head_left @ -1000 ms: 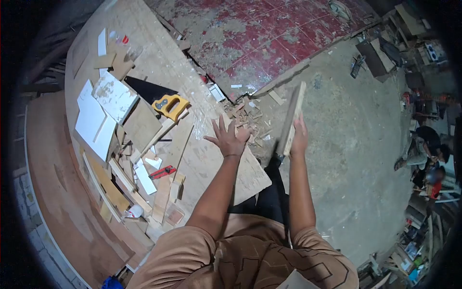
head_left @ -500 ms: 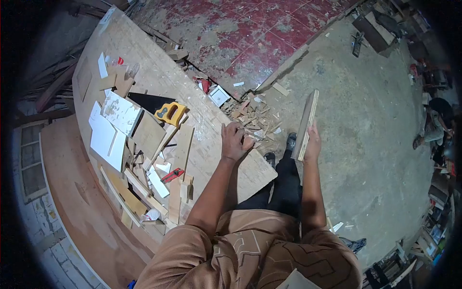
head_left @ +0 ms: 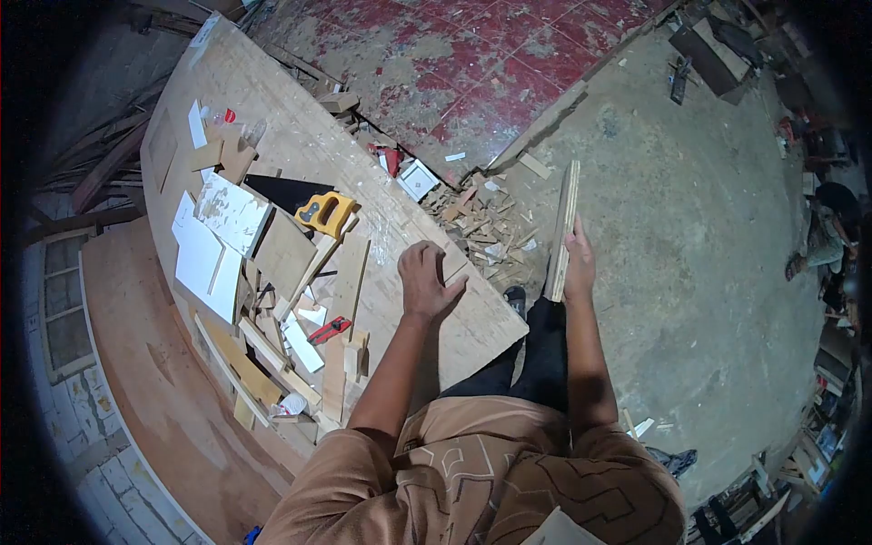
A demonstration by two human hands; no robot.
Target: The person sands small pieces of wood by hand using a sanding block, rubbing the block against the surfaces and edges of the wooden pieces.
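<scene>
The right hand gripped a plywood strip edge-on at three o'clock of the left hand, which rested loosely curled on the workbench, so seating the strip flat there seemingly needed a leftward swing.

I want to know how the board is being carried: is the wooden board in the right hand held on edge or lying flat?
On edge. The wooden board shows only its narrow side, gripped low by the right hand above the floor.
</scene>
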